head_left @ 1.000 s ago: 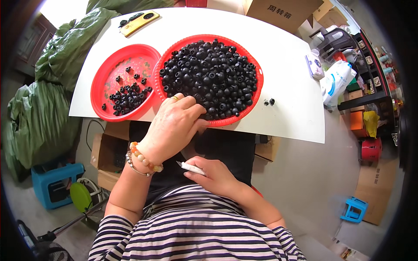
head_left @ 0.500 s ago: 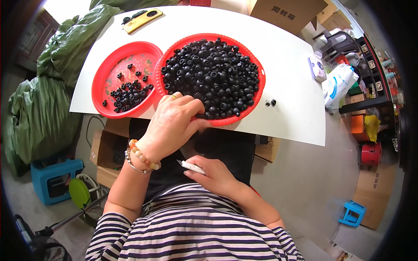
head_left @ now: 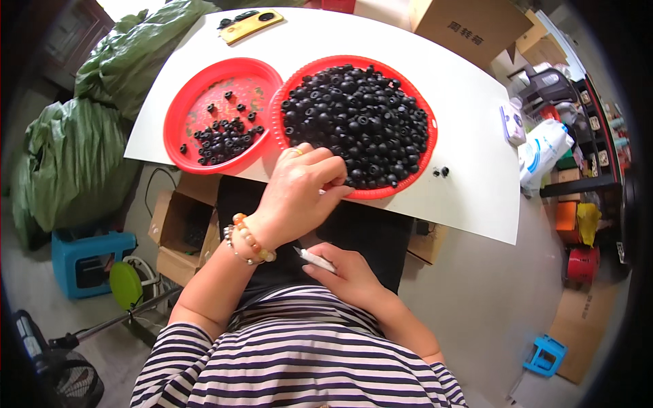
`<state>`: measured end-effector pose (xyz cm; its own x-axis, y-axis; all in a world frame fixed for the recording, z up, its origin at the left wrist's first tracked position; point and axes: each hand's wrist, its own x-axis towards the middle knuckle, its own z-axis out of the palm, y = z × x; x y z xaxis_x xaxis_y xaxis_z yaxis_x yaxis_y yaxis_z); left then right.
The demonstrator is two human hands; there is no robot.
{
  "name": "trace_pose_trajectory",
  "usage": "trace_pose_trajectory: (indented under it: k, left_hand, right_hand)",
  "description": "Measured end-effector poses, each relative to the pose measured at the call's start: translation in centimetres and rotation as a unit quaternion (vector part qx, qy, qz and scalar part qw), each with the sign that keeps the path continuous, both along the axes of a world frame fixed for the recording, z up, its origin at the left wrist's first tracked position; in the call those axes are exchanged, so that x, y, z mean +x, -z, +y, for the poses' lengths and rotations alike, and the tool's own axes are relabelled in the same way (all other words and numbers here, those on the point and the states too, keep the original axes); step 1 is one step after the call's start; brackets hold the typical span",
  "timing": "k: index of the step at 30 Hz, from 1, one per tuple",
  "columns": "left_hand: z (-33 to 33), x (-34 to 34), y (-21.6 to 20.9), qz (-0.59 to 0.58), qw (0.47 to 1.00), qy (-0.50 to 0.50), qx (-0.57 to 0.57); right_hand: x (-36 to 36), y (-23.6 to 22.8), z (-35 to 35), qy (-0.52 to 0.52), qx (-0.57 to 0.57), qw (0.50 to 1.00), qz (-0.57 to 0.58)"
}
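My left hand (head_left: 303, 194) is at the near rim of a red plastic basket (head_left: 432, 136), its fingers curled and pinched together. Whatever lies between the fingertips is hidden. Heaped in the basket are many small round black plastic parts (head_left: 360, 126), each hollow like a cap. Lower down, in front of my body, my right hand (head_left: 350, 275) is closed around a small knife (head_left: 318, 260) with a white wrapped handle. Its dark pointed blade faces my left wrist. A round red tray (head_left: 178, 109) left of the basket holds a smaller group of black parts (head_left: 224, 141).
On the white table (head_left: 469, 197) lie a couple of loose black parts (head_left: 442, 172), a yellow phone-like object (head_left: 252, 27) and a tissue pack (head_left: 512, 122). A cardboard box (head_left: 469, 30) stands behind. Green sacks (head_left: 71, 163), a blue stool (head_left: 95, 262) and an open carton (head_left: 180, 231) are at left.
The whole view has shifted, so the table and containers appear farther right. My left hand stays by the basket rim with fingers drawn in. My right hand still holds the knife.
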<state>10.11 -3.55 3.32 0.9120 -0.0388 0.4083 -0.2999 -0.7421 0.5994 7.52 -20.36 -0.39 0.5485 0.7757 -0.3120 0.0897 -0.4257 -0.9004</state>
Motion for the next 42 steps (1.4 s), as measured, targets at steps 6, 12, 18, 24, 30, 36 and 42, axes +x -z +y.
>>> trace_pose_trajectory:
  k: [6, 12, 18, 24, 30, 36, 42]
  left_hand:
    - [-0.1, -0.4, 0.1, -0.026, 0.99, -0.027, -0.137]
    - [1.5, -3.8, -0.3, 0.117, 0.865, 0.047, -0.486]
    - [2.6, -6.7, 1.3, 0.171, 0.803, 0.047, -0.569]
    - [2.5, -7.4, 1.5, 0.215, 0.776, 0.089, -0.587]
    - [2.1, -7.3, 1.6, 0.202, 0.756, 0.119, -0.611]
    - [1.9, -7.6, 1.8, 0.209, 0.751, 0.095, -0.619]
    - [1.6, -7.7, 1.8, 0.214, 0.75, 0.093, -0.619]
  right_hand:
    - [0.0, 0.2, 0.1, -0.002, -0.015, 1.0, 0.015]
    - [0.3, 1.1, -0.4, 0.068, 0.048, 0.996, 0.021]
    - [0.9, -1.3, -0.8, 0.157, 0.185, 0.966, 0.09]
    - [0.9, -3.5, -0.7, 0.12, 0.213, 0.97, 0.012]
    - [0.9, -3.7, -0.4, 0.109, 0.217, 0.97, 0.003]
    - [0.7, -4.0, -0.1, 0.107, 0.229, 0.967, 0.009]
    - [0.3, -3.4, 0.1, 0.117, 0.245, 0.962, 0.003]
